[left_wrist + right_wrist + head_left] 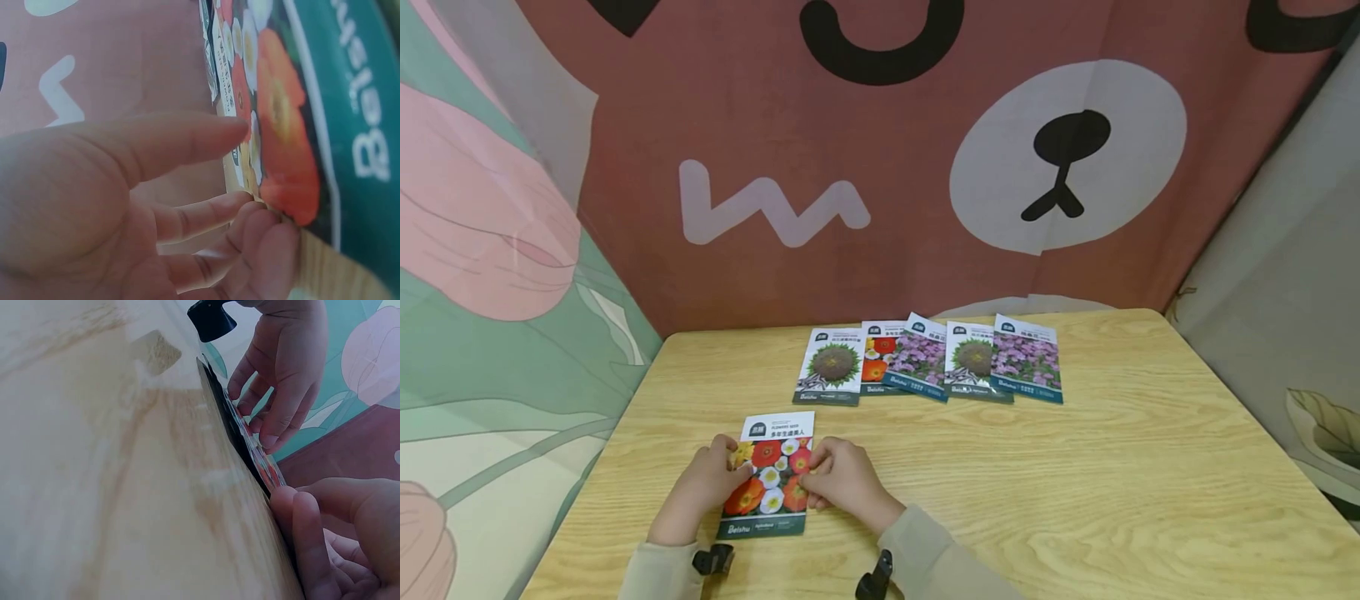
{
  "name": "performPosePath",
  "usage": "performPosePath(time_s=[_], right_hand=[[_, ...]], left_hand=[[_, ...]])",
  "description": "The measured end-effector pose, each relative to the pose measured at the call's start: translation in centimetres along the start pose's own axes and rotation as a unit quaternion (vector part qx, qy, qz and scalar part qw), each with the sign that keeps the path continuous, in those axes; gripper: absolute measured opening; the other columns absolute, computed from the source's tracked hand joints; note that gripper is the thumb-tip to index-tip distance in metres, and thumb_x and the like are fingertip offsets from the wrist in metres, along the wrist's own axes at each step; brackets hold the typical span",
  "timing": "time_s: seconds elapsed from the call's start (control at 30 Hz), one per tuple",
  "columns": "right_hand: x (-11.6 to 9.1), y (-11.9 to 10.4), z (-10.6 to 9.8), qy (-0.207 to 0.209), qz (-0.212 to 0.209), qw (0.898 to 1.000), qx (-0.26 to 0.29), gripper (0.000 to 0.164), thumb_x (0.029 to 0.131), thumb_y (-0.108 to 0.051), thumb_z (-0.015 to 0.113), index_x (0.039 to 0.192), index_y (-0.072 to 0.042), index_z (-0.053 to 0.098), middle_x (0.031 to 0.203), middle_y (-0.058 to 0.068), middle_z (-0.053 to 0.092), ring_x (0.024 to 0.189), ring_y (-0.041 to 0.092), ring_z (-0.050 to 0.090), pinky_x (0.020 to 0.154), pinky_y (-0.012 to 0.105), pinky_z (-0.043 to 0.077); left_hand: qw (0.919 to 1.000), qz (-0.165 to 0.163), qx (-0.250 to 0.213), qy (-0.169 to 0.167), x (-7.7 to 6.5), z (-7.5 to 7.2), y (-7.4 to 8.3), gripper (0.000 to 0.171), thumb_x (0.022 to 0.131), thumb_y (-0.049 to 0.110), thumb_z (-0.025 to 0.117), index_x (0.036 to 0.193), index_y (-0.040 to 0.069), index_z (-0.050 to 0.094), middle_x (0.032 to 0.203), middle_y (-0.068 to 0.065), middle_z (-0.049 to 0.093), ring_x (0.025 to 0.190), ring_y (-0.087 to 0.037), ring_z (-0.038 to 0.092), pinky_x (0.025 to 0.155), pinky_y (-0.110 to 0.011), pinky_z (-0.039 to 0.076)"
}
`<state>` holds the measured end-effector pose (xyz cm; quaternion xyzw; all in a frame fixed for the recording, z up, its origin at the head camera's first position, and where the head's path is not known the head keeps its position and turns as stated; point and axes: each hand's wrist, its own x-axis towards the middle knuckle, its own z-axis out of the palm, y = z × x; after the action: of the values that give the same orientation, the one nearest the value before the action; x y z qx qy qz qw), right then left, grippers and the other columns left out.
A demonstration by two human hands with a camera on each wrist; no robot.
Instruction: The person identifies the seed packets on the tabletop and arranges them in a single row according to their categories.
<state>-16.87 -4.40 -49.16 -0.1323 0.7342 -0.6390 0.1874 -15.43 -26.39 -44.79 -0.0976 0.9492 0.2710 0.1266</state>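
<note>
A seed packet (772,477) with red, orange and white poppies lies at the near left of the table, its green band toward me. My left hand (698,483) pinches its left edge; in the left wrist view the thumb lies over the printed poppies (281,119) and the other fingers meet the edge. On the opposite edge, my right hand (850,482) pinches the packet between thumb and fingers. The right wrist view looks along the packet (273,470) edge-on, close over the wood, with the right hand (350,531) nearer and the left hand (284,381) beyond.
Several seed packets overlap in a row at the back: a green spiky flower head (826,367), poppies (874,367), purple flowers (917,354), another spiky one (972,358) and more purple flowers (1028,358). Behind the wooden table (1075,483) hangs a printed cloth (910,275).
</note>
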Motion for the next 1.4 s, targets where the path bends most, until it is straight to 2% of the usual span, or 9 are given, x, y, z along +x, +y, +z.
performPosePath(time_s=[0.37, 0.5, 0.63, 0.8, 0.9, 1.0, 1.23, 1.4], right_hand=[[-0.2, 0.0, -0.7, -0.032, -0.005, 0.999, 0.038, 0.01, 0.093, -0.001, 0.069, 0.102, 0.0, 0.064, 0.069, 0.012, 0.068, 0.054, 0.015, 0.065, 0.052, 0.027, 0.058], [-0.3, -0.1, -1.2, -0.051, 0.002, 0.998, 0.047, 0.011, 0.095, 0.0, 0.064, 0.106, 0.0, 0.065, 0.076, 0.013, 0.069, 0.058, 0.017, 0.066, 0.055, 0.03, 0.06], [-0.5, -0.6, -2.2, -0.054, -0.011, 0.998, 0.032, 0.014, 0.096, -0.001, 0.061, 0.108, 0.002, 0.066, 0.081, 0.015, 0.068, 0.064, 0.022, 0.068, 0.06, 0.034, 0.061], [-0.3, -0.8, -3.9, -0.012, -0.067, 0.996, -0.062, 0.014, 0.096, -0.004, 0.062, 0.107, 0.001, 0.069, 0.09, 0.007, 0.068, 0.073, 0.017, 0.065, 0.066, 0.028, 0.058], [-0.1, -0.8, -4.9, 0.026, -0.107, 0.986, -0.129, 0.013, 0.096, -0.005, 0.063, 0.106, -0.003, 0.071, 0.098, 0.004, 0.069, 0.083, 0.016, 0.064, 0.074, 0.028, 0.056], [0.0, -0.9, -5.8, 0.06, -0.132, 0.975, -0.171, 0.014, 0.097, -0.004, 0.062, 0.108, -0.004, 0.072, 0.106, 0.007, 0.069, 0.095, 0.019, 0.064, 0.084, 0.032, 0.056], [0.3, -1.2, -8.1, 0.121, -0.139, 0.954, -0.236, 0.024, 0.094, -0.003, 0.064, 0.117, 0.001, 0.07, 0.121, 0.018, 0.065, 0.113, 0.037, 0.062, 0.098, 0.051, 0.052], [0.6, -1.0, -9.5, 0.142, -0.114, 0.947, -0.263, 0.031, 0.093, -0.004, 0.064, 0.123, 0.004, 0.067, 0.126, 0.023, 0.062, 0.114, 0.039, 0.062, 0.096, 0.053, 0.053]], left_hand=[[1.0, -0.005, 0.006, 0.004, -0.2, -0.1, 0.4, 0.049, 0.099, 0.024, 0.063, 0.13, -0.01, 0.045, 0.096, -0.019, 0.052, 0.085, -0.031, 0.053, 0.073, -0.042, 0.05], [0.9997, -0.01, 0.012, 0.018, -0.2, 0.1, 0.5, 0.053, 0.099, 0.025, 0.064, 0.133, -0.009, 0.044, 0.101, -0.023, 0.051, 0.085, -0.033, 0.054, 0.074, -0.045, 0.052], [0.9986, -0.002, 0.019, 0.049, -0.4, 0.2, 0.9, 0.052, 0.099, 0.025, 0.064, 0.134, -0.007, 0.046, 0.11, -0.029, 0.051, 0.087, -0.036, 0.054, 0.079, -0.052, 0.053], [0.9937, 0.034, 0.025, 0.104, -0.9, 0.5, 2.3, 0.046, 0.098, 0.022, 0.065, 0.131, -0.007, 0.051, 0.12, -0.038, 0.05, 0.092, -0.045, 0.057, 0.083, -0.061, 0.053], [0.9906, 0.054, 0.024, 0.124, -1.0, 0.7, 3.4, 0.044, 0.097, 0.02, 0.065, 0.13, -0.007, 0.053, 0.125, -0.039, 0.05, 0.097, -0.049, 0.059, 0.086, -0.064, 0.052], [0.9873, 0.078, 0.016, 0.137, -1.0, 0.9, 4.8, 0.041, 0.097, 0.018, 0.066, 0.129, -0.006, 0.056, 0.124, -0.037, 0.052, 0.095, -0.045, 0.06, 0.085, -0.061, 0.053], [0.977, 0.143, -0.016, 0.157, 0.0, 1.7, 7.9, 0.038, 0.098, 0.015, 0.063, 0.13, -0.006, 0.059, 0.127, -0.031, 0.056, 0.104, -0.043, 0.063, 0.087, -0.056, 0.054], [0.9736, 0.173, -0.045, 0.142, 1.2, 2.9, 10.1, 0.038, 0.099, 0.014, 0.062, 0.132, -0.005, 0.058, 0.13, -0.028, 0.056, 0.113, -0.043, 0.061, 0.094, -0.056, 0.051]])
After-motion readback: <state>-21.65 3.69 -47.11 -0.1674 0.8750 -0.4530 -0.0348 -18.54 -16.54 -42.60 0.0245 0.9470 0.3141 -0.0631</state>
